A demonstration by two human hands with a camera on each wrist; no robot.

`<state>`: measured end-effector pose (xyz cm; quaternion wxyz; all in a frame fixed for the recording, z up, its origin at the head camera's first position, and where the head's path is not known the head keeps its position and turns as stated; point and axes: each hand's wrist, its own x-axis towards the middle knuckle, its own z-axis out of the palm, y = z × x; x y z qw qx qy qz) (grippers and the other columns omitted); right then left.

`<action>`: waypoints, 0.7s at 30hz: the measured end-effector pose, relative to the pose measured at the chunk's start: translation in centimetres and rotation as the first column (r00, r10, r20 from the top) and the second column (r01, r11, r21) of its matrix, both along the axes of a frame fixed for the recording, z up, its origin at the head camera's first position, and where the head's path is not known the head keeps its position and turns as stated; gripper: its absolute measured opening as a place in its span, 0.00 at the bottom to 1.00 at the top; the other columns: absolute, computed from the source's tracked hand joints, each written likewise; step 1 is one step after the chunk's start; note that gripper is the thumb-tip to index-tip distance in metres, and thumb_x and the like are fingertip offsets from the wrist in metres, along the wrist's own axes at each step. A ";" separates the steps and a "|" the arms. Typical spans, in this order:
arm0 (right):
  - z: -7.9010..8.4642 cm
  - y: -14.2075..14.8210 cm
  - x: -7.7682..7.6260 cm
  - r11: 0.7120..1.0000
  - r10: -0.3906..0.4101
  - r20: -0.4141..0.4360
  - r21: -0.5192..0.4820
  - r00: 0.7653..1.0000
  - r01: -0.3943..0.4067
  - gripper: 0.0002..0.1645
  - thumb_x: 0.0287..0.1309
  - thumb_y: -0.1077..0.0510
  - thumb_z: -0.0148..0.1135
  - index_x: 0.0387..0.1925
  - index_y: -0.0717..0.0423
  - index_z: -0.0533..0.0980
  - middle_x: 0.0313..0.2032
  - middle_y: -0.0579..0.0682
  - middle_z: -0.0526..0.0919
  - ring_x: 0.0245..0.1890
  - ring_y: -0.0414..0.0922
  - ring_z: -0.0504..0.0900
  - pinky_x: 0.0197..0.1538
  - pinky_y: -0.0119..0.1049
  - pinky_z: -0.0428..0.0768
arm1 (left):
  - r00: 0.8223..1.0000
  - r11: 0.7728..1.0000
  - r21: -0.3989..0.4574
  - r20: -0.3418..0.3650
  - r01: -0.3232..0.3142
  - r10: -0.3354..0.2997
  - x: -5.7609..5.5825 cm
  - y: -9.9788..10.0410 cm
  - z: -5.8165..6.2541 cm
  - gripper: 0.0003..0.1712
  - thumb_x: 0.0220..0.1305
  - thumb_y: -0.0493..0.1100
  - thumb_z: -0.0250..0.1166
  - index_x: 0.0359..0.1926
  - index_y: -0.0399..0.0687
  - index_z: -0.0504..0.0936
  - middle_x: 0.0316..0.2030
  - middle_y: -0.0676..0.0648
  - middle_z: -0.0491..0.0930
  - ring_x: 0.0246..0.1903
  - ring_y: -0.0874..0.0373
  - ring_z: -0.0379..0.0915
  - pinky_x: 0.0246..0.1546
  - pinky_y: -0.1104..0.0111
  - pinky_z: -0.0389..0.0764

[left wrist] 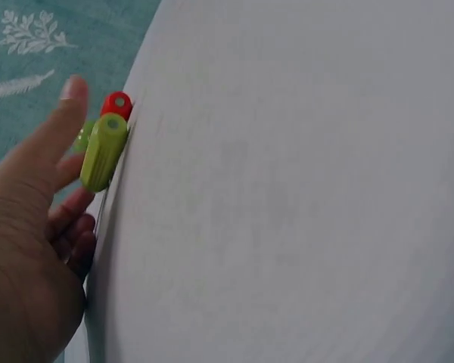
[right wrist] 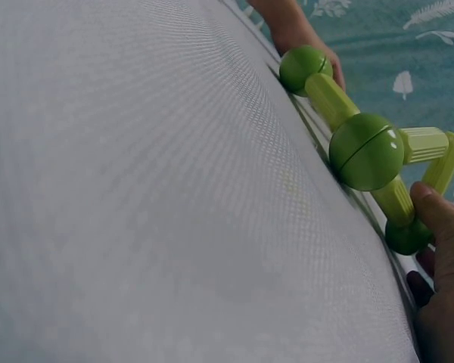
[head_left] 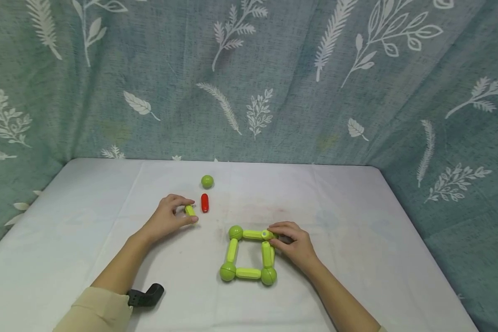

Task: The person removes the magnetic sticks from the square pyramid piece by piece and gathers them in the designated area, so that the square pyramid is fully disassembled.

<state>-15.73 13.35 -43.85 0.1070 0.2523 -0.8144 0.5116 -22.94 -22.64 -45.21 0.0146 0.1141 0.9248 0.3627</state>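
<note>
My left hand [head_left: 170,214] reaches around a yellow-green magnetic rod [left wrist: 104,155], thumb and forefinger on either side. In the left wrist view the thumb stands apart from it. A red rod [head_left: 205,203] lies just past those fingertips, with a green ball [head_left: 207,181] beyond. At the far-right corner of a square frame of green balls and rods, my right hand [head_left: 296,244] pinches a yellow-green rod [right wrist: 444,165]. One end of this rod overlaps the top of a rod [right wrist: 424,144] rising from the near-right ball [right wrist: 367,151]. The far-right ball [right wrist: 407,237] is partly behind the right thumb.
A white cloth covers the table [head_left: 336,203]. A patterned blue-green curtain [head_left: 290,115] hangs behind it and along the sides. By the left sleeve a black wrist device [head_left: 147,296] sticks out over the table.
</note>
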 end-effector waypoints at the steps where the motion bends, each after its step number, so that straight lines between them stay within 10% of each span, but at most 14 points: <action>1: 0.0 0.0 0.0 1.000 0.000 0.005 -0.005 1.000 0.000 0.15 0.47 0.70 0.69 0.41 0.67 0.81 0.43 0.61 0.82 0.46 0.55 0.78 0.44 0.44 0.81 | 1.000 1.000 -0.014 0.003 -0.014 0.014 0.1 0.2 0.0 0.35 0.50 0.59 0.71 0.56 0.46 0.78 0.52 0.41 0.67 0.52 0.45 0.58 0.46 0.54 0.68; 21: 0.0 -0.1 0.0 1.000 0.002 -0.014 -0.007 1.000 -0.002 0.15 0.46 0.71 0.69 0.40 0.67 0.81 0.42 0.61 0.82 0.45 0.56 0.78 0.43 0.44 0.81 | 0.999 0.999 -0.019 0.025 0.036 -0.035 -2.4 0.1 0.4 0.40 0.49 0.54 0.73 0.62 0.46 0.71 0.63 0.38 0.60 0.62 0.40 0.48 0.57 0.42 0.61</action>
